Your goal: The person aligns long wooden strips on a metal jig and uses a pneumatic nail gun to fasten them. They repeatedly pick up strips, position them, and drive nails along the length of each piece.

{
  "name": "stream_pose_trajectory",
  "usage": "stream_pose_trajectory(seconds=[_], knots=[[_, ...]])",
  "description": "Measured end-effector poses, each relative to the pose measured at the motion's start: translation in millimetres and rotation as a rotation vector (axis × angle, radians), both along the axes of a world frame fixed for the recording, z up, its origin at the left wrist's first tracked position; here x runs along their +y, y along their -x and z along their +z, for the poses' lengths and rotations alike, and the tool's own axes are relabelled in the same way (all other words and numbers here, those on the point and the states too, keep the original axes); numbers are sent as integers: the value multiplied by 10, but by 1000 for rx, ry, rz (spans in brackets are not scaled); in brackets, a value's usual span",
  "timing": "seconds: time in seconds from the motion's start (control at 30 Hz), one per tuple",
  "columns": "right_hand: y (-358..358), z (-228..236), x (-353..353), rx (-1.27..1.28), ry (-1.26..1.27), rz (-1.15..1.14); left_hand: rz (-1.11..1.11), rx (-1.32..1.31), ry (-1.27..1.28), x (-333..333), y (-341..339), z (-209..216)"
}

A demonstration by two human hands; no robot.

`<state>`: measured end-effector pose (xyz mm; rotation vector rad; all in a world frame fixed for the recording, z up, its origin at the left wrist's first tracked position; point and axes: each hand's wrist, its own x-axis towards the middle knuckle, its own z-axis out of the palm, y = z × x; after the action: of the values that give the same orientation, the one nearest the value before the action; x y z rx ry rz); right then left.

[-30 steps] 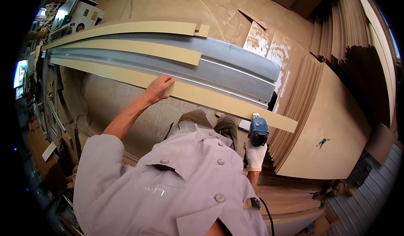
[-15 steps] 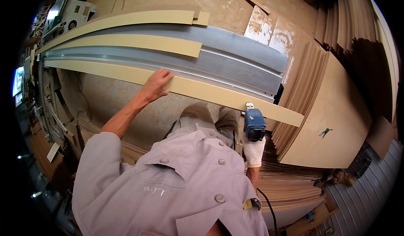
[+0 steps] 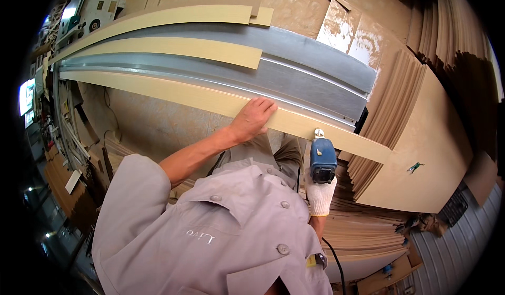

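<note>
A long pale-yellow wooden strip (image 3: 173, 91) runs across in front of me, along the near edge of a grey metal machine table (image 3: 315, 92). My bare left hand (image 3: 254, 119) is closed over the strip near its middle, fingers on top. In a white knitted glove, my right hand (image 3: 319, 196) grips a blue corded power tool (image 3: 323, 158) from below; the tool hides most of its fingers. The tool's small metal front end meets the strip's near edge. I cannot tell what cutting part it has.
Two more pale strips (image 3: 189, 48) (image 3: 173, 17) lie on the metal table. At right, a stack of brown boards (image 3: 392, 113) carries a light panel (image 3: 436, 142) with small green-handled pliers (image 3: 415, 167) on it. More sheets (image 3: 363, 232) lie beside my right arm. A black cord (image 3: 336, 258) hangs below it.
My left hand has slid rightward along the strip, closer to the tool. The tool remains at about the same spot on the near edge. The whole view has shifted slightly.
</note>
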<state>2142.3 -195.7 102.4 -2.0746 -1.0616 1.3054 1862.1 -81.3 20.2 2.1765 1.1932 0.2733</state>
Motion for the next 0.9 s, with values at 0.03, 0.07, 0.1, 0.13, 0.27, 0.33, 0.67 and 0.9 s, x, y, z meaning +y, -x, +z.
stream_pose_trajectory(seconds=[0.03,0.07,0.1,0.13,0.27,0.33,0.67,0.9], knots=[[4,18,10,-14,-10,6,-3,1,12,16,-16,2],[2,44,7,-28,-21,12,5,-25,32,20,-13,-5],[36,81,-9,-47,-25,3,-3,-55,60,31,3,-21],[79,120,3,-33,-21,-35,-11,-86,88,44,19,-34],[52,27,-37,-42,-23,-68,31,-155,101,27,31,-97],[26,-52,-86,-120,-56,15,44,-160,90,15,36,-108],[28,102,96,1,39,-6,60,-138,126,36,12,-78],[60,169,132,35,32,-37,35,-146,137,79,15,-61]])
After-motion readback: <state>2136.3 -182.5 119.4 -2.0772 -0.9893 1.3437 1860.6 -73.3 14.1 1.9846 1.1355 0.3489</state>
